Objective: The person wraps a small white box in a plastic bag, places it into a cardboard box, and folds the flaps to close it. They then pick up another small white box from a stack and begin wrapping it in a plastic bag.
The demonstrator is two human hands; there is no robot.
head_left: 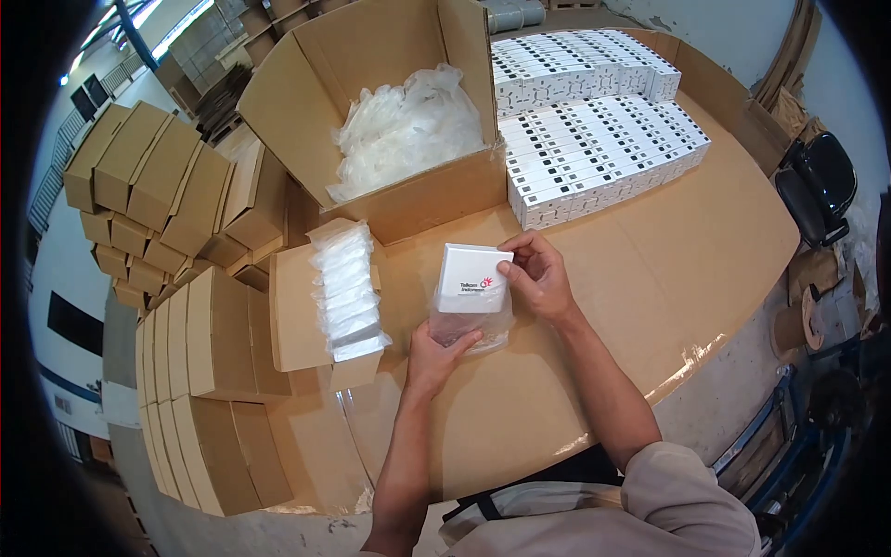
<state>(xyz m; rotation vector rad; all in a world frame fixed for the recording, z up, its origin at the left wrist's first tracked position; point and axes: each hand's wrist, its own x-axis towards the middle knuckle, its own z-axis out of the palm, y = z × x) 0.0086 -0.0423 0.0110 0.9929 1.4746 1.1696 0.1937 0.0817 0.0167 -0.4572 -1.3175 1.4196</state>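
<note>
A white box [471, 278] with a red logo and dark lettering sits upright, its lower part inside a clear plastic bag [455, 327]. My right hand [538, 278] pinches the box's upper right edge between thumb and fingers. Lower down, my left hand [434, 357] grips the bag, thumb across its front. To the left of both hands, an open cardboard box [299, 306] holds a row of several bagged white items [345, 283].
Behind my hands stands a large carton [436, 197] of loose plastic bags [408, 130]. Stacked white boxes [603, 158] are at the back right. Brown cartons [218, 339] line the left side of the cardboard-covered table [650, 278]. A black chair [821, 186] stands at the right.
</note>
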